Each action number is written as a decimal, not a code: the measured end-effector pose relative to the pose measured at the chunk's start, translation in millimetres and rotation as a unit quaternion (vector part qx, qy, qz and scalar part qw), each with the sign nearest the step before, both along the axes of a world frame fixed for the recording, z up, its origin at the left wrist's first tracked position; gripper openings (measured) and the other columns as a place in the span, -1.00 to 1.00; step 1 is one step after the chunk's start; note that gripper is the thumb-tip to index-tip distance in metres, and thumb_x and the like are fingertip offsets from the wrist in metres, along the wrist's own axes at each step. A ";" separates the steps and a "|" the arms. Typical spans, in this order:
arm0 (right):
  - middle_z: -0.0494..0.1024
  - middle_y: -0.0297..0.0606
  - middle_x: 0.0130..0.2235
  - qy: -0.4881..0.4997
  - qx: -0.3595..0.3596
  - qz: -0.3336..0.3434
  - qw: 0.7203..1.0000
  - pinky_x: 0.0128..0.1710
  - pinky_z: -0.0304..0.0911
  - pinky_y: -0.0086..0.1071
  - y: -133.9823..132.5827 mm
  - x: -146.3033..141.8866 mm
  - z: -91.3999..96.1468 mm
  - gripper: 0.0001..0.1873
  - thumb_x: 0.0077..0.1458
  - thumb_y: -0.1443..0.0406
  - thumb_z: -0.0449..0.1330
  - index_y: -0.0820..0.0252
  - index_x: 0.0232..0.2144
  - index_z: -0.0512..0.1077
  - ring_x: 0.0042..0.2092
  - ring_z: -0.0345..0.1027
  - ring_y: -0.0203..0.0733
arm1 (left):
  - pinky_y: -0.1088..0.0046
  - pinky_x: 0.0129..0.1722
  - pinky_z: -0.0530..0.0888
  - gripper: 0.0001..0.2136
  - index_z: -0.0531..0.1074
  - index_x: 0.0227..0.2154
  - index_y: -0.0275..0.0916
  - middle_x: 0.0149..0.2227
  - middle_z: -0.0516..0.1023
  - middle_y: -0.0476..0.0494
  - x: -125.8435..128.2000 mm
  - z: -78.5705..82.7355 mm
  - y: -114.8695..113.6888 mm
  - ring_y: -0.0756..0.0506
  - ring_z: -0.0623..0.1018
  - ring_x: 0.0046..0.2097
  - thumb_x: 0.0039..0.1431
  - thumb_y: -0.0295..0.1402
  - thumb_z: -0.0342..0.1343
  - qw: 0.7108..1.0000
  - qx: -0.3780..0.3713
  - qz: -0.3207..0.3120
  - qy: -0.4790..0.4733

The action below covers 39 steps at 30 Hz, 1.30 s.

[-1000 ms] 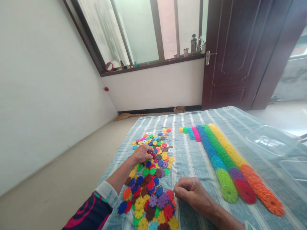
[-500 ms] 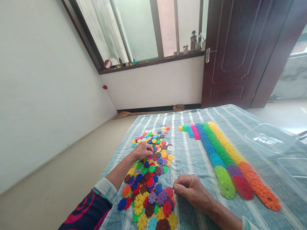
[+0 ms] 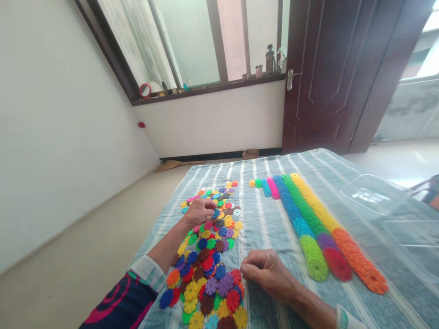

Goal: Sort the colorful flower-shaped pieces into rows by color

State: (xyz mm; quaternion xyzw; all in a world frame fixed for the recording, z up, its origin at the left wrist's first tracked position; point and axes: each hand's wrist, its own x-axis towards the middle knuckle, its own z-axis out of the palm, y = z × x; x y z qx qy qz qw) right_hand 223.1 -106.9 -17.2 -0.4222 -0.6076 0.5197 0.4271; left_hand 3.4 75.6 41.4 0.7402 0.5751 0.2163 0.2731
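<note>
Striped cloth (image 3: 260,228): is lying beneath the fingers of the left hand (image 3: 199,211) and right hand (image 3: 265,273), carrying everything.
Colour rows (image 3: 310,210): are running to the right of the right fingers, well apart from the heap; notched discs are overlapping, presumably so each hue is staying together.
Mixed heap of notched plastic discs (image 3: 207,262): is sprawling under the left fingers and alongside the right ones, likely placed within reach of both hands.
Clear plastic bin (image 3: 370,194): is sitting beyond the rows, far right of the right fingers.
Left fingers: are standing narrow above the heap; I cannot tell whether they are gripping a disc.
Right fingers: are curling narrow, thumb near forefinger; anything between them is staying hidden.
Blue disc (image 3: 216,213): is showing just beside the left fingertips.
Red disc (image 3: 236,276): is lying just beside the right thumb.
</note>
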 end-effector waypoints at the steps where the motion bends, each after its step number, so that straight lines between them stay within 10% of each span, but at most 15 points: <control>1: 0.37 -0.38 -0.55 0.004 0.000 0.002 1.000 -0.41 0.11 -0.46 0.3 -0.1 0.7 -0.78 0.02 0.30 0.15 0.24 -0.60 0.48 -0.44 0.19 -0.32 | 0.47 -0.31 0.47 -0.81 0.55 -0.47 -0.26 -0.47 0.57 0.02 7.0 -1.2 1.5 -0.07 0.55 -0.35 -0.22 -0.41 0.12 1.000 0.011 0.007 -0.012; 8: 0.36 -0.40 -0.57 0.013 0.003 -0.004 1.000 -0.43 0.10 -0.47 3.4 -0.8 1.1 -0.80 -0.01 0.32 0.17 0.24 -0.60 0.49 -0.46 0.19 -0.34 | 0.49 -0.47 0.47 -0.81 0.56 -0.36 -0.33 -0.52 0.56 -0.05 86.6 -25.7 14.2 -0.02 0.52 -0.48 -0.10 -0.50 0.14 0.994 -0.009 0.026 -0.104; 18: 0.48 -0.38 -0.55 0.047 0.026 -0.011 0.998 -0.47 0.10 -0.51 7.2 -2.5 -5.1 -0.83 -0.01 0.35 0.21 0.25 -0.55 0.59 -0.47 0.27 -0.36 | 0.48 -0.18 0.47 -0.80 0.60 -0.40 -0.29 -0.37 0.64 -0.06 190.5 -46.1 43.6 -0.05 0.58 -0.25 -0.11 -0.59 0.16 0.995 0.072 -0.015 -0.065; 39: 0.47 -0.39 -0.55 0.050 0.028 -0.013 0.998 -0.48 0.08 -0.52 8.1 -4.4 -2.1 -0.83 -0.03 0.42 0.21 0.26 -0.55 0.59 -0.47 0.27 -0.38 | 0.48 -0.25 0.40 -0.84 0.56 -0.32 -0.24 -0.34 0.60 -0.05 193.9 -42.0 33.6 -0.07 0.55 -0.25 -0.03 -0.46 0.19 0.991 0.111 -0.020 0.078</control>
